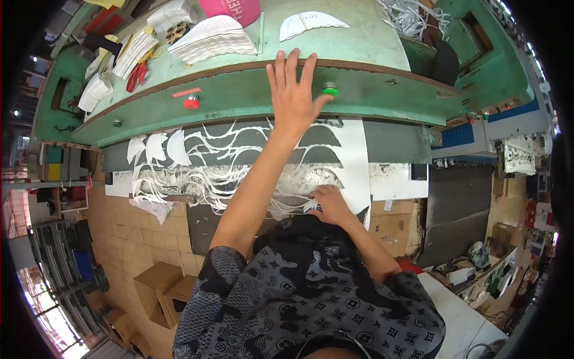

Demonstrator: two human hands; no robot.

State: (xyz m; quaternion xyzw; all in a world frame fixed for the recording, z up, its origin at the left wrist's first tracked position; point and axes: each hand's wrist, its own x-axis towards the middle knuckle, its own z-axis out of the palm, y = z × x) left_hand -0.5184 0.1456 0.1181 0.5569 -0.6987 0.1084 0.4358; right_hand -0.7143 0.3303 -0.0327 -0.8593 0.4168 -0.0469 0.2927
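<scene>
We have left hand (pixel 293 102) over the green beam (pixel 239 90), upper centre, fingers spread, thumb by green button (pixel 330 93). Right hand (pixel 332 206) at cut white sheet (pixel 356 149), mid-frame; can't tell whether fingers grip.

At the top, left of centre, the frame cuts off a bright pink rounded container (pixel 230 9); mid-frame, the person's bare left forearm (pixel 254 185) hides part of a white cut-out sheet (pixel 357 155).

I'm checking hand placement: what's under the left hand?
The green beam shows on both sides of the left hand, and the green button is by its thumb. Whatever lies directly beneath the hand is covered.
</scene>
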